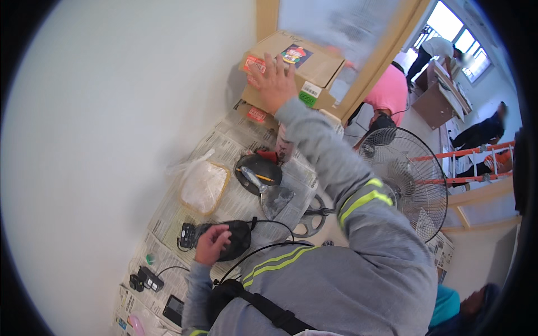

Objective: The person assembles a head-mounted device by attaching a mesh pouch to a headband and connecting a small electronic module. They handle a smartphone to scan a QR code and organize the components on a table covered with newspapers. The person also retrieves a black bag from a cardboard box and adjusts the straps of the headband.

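Observation:
My right hand reaches forward with fingers spread over the near left edge of a cardboard box that carries red, white and green stickers. It seems to lie on the box. My left hand is held low, its fingers loosely curled and nothing visible in them. Beside it is a black pouch with a black cable. A round black dish farther out holds a yellow pencil and a scraper-like tool. To its left sits a plastic-wrapped tub of whitish material.
Newspaper sheets cover the surface along the white wall. A standing fan is at my right, near an orange ladder. Black adapters and a phone-like device lie lower left. Several people work beyond the wooden frame.

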The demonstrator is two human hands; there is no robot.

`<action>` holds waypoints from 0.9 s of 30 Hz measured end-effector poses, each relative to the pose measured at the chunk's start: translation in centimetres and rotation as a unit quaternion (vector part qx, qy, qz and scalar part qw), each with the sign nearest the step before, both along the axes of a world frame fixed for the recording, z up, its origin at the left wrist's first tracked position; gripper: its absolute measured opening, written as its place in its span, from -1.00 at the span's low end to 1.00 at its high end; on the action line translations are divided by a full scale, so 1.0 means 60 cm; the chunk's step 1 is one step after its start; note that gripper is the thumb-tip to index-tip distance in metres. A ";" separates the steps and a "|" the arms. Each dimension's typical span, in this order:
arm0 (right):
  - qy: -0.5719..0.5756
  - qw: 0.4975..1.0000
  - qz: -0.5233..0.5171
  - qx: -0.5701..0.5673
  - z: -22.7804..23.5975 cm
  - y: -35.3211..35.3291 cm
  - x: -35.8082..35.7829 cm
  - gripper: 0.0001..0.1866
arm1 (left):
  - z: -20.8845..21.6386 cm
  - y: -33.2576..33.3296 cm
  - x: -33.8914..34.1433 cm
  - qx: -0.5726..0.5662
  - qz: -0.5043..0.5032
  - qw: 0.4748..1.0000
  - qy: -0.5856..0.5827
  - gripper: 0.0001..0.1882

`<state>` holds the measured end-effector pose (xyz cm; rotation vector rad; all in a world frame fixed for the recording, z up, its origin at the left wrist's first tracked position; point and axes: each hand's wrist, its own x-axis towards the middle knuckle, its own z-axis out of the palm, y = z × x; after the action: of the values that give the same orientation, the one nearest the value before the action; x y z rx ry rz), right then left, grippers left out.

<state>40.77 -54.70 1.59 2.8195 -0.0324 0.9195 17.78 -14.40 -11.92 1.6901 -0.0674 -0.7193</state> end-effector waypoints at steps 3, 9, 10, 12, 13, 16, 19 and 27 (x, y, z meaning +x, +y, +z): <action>0.169 0.982 -0.079 -0.026 0.062 -0.090 0.022 -0.29 | 0.051 -0.075 0.122 0.021 -0.092 0.989 -0.118 -0.69; 0.230 0.972 -0.023 -0.029 0.282 -0.171 0.047 -0.41 | 0.153 -0.244 0.307 -0.060 -0.122 0.929 -0.343 -0.67; 0.235 0.972 0.008 0.012 0.288 -0.185 0.040 -0.37 | 0.192 -0.281 0.323 -0.037 -0.141 0.928 -0.342 -0.63; 0.246 0.968 0.037 0.035 0.265 -0.206 0.038 -0.20 | 0.225 -0.349 0.365 0.000 -0.175 0.923 -0.344 -0.59; 0.255 0.966 0.042 0.018 0.216 -0.204 0.041 -0.08 | 0.207 -0.373 0.397 0.019 -0.186 0.920 -0.345 -0.58; 0.206 0.968 -0.003 -0.141 0.096 -0.173 -0.017 -0.12 | 0.187 -0.437 0.427 0.058 -0.216 0.916 -0.333 -0.57; 0.166 0.975 0.014 -0.150 0.050 -0.214 0.001 -0.24 | 0.161 -0.479 0.448 0.053 -0.219 0.911 -0.345 -0.56; 0.113 0.989 0.086 0.049 0.267 -0.295 0.036 -0.66 | 0.155 -0.517 0.488 0.020 -0.141 0.923 -0.356 -0.54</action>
<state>42.94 -72.39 17.63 3.0394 0.2042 0.6398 47.07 -45.40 -2.61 1.9269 -0.8246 -0.2734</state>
